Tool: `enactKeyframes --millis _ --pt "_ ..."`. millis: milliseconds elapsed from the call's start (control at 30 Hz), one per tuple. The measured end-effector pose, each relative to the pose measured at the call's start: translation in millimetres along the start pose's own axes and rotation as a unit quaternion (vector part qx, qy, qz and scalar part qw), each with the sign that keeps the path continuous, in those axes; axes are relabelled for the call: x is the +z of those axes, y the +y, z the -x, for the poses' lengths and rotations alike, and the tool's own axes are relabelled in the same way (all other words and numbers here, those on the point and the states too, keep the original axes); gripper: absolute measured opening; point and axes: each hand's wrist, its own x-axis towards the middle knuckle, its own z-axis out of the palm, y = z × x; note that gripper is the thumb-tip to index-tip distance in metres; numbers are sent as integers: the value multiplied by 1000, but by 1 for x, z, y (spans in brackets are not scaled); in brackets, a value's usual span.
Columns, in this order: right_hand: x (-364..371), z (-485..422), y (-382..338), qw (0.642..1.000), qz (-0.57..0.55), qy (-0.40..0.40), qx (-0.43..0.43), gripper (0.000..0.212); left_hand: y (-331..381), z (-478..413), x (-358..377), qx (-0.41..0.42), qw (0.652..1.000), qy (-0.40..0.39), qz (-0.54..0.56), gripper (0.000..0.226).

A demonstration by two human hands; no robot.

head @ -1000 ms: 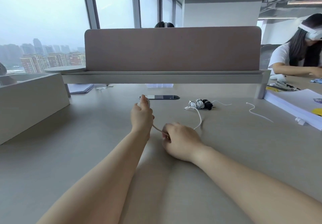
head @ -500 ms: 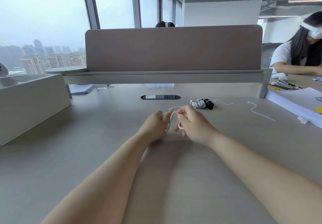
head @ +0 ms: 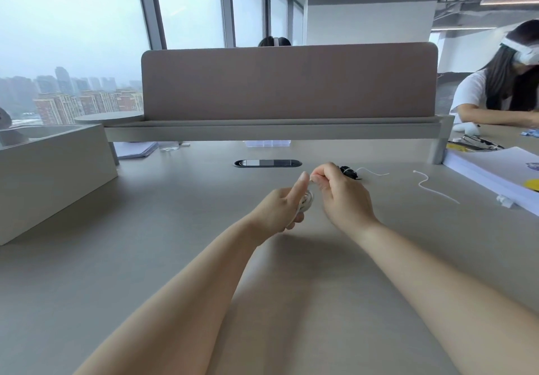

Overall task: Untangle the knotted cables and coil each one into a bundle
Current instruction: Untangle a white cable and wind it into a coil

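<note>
Both hands are up just above the grey worktop [head: 145, 258], close together near its middle. The left hand [head: 278, 210] has its grip curled round a small coil of white cable [head: 306, 202], with the forefinger sticking straight up. The right hand [head: 342, 196] has its grip pinched tight on the run of that same cable, right by the tip of that forefinger. Just behind the right hand lies a black bundle [head: 350, 172], partly hidden by it, and a thin white strand [head: 376, 173] trails off to the right beside it. Farther right, a loose white cable [head: 439, 195] lies in a wavy line on the worktop, well apart from the hands. Off to the left stands a big grey box [head: 49, 176], whose inside is hidden from here. Under the shelf of the divider panel [head: 288, 80] sits a clear container [head: 267, 143], its contents too faint to make out. A stack of paper [head: 493, 170] lies at the right edge.
</note>
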Motion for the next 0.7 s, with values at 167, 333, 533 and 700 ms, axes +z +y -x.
enactKeyframes --millis 167,333,533,700 --pt "1 -1 -4 997 -59 -25 37 21 -1 1 0 41 998 26 26 39" --pt "7 4 -12 996 -73 -40 34 25 -6 -4 1 46 986 138 85 41" --pt "18 18 -28 995 -8 -100 -28 25 -12 -11 -8 17 952 250 177 46" --pt "28 21 -35 982 97 -151 -64 19 -14 -12 -8 15 935 296 194 47"
